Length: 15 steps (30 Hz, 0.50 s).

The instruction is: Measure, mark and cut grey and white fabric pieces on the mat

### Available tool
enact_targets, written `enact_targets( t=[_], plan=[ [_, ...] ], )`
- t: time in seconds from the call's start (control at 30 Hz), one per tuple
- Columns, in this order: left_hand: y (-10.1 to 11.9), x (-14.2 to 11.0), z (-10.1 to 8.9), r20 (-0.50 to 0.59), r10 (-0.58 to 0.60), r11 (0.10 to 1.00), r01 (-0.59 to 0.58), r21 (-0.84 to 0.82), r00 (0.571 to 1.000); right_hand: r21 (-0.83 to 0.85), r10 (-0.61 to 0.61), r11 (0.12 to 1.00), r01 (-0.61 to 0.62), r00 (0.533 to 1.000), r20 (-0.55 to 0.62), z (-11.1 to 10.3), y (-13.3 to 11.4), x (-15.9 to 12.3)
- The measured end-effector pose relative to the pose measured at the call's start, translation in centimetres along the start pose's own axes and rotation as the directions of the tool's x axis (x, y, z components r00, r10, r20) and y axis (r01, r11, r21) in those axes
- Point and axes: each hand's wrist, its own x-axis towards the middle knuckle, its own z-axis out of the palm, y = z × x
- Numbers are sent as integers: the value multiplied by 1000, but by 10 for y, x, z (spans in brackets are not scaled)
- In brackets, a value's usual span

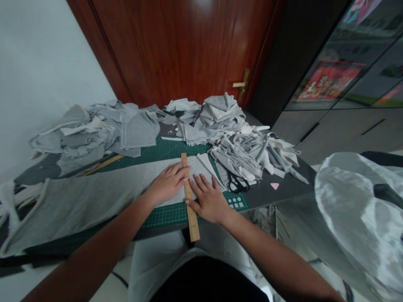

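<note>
Lying far left: heap of rumpled grey cloth pieces (107, 130) on dark grey worktop (294, 191).
Panel: long, flat light-grey fabric panel (91, 199), partly on green gridded cutting mat (171, 214). Long axis left–right; wider end at near left, narrower end right.
Left hand (166, 183): open, palm down on panel, fingertips on ruler; not gripping.
Ruler: straight tan wooden ruler (189, 195), flat across panel's right part. Long axis crosswise to panel: far end points at door (189, 50), near end past worktop edge, towards the body.
Right hand (212, 202): open, palm down, fingers spread, thumb on ruler; not gripping.
Scissors: black-handled scissors (237, 183), right of right hand, lying free.
Right heap: grey and off-white cloth pieces (239, 155), tangled.
Progress: panel spread, ruler across it, both hands pressing, I'd say. No cut seen along ruler. Amount left: can't tell.
</note>
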Motion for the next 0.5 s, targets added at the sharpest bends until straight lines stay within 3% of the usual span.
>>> enact_targets(
  t=[0.13, 0.23, 0.3, 0.37, 0.5],
  plan=[
    [7, -6, 1, -22, 25, 999, -26, -22, 999, 70, -6, 998, 10, 998, -55, -10, 3, -12],
    [7, -7, 2, 0, 30, 999, -30, -22, 1000, 92, 107, 992, -89, 971, -213, -26, 27, -26],
    [6, -7, 2, 12, 33, 999, -33, -25, 999, 88, 247, 969, -231, 901, -358, -37, 57, -41],
    [6, -7, 3, 10, 39, 999, -39, -23, 999, 71, 364, 923, -377, 801, -475, -45, 95, -62],
    [7, -7, 3, 3, 30, 1000, -30, -3, 1000, -60, 445, 808, -586, 674, -590, -45, 166, -111]
  ],
)
